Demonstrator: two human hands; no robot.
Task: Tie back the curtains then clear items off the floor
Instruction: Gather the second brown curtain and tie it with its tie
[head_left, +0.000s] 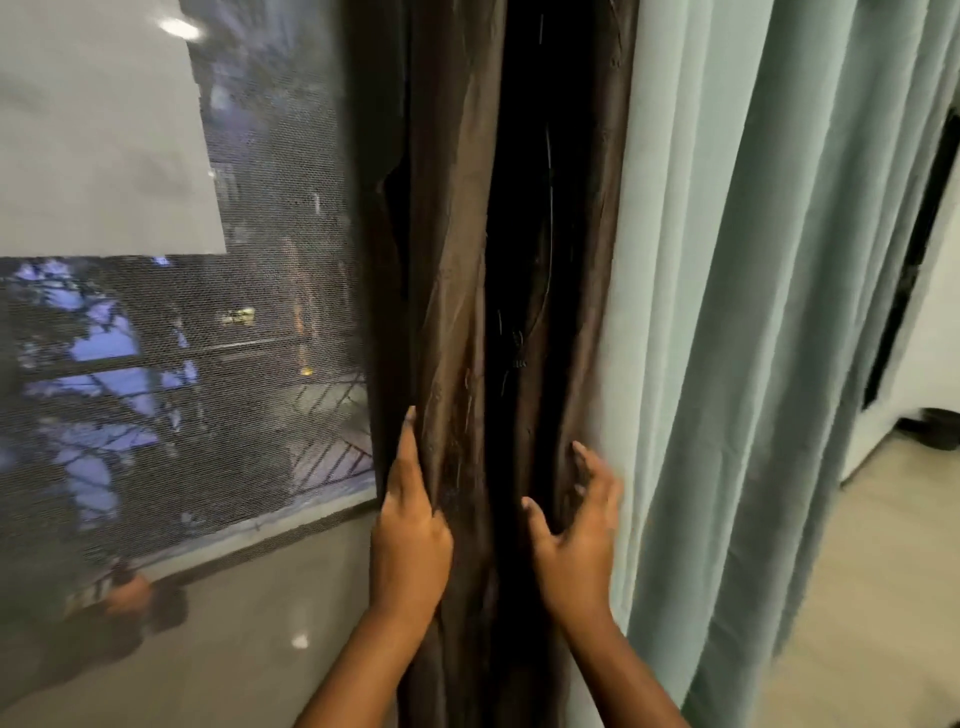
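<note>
While dusk light shows blue through the window mesh (171, 374) on the left, both hands are up at the brown curtain (457, 291), which hangs bunched in a narrow column right at the middle of the view, between the window and the pale green curtain (753, 312) on the right. Left hand (410, 540) is on the bundle's left edge, forefinger stretched straight up along the fabric, the other fingers tucked in behind the fold and the thumb pressing from the front, so its grip has a pinch of brown cloth. Right hand (576, 540) sits on the bundle's right side, just where brown meets green; fingers are spread and half bent, thumb standing out to the left, fingertips touching the folds, a loose wide-open grip with nothing clamped in it. A dark gap runs down the bundle between the two hands. Far right, a strip of light floor (878, 597) shows past the green curtain, with a dark object (940, 428) lying on it, too small to make out.
</note>
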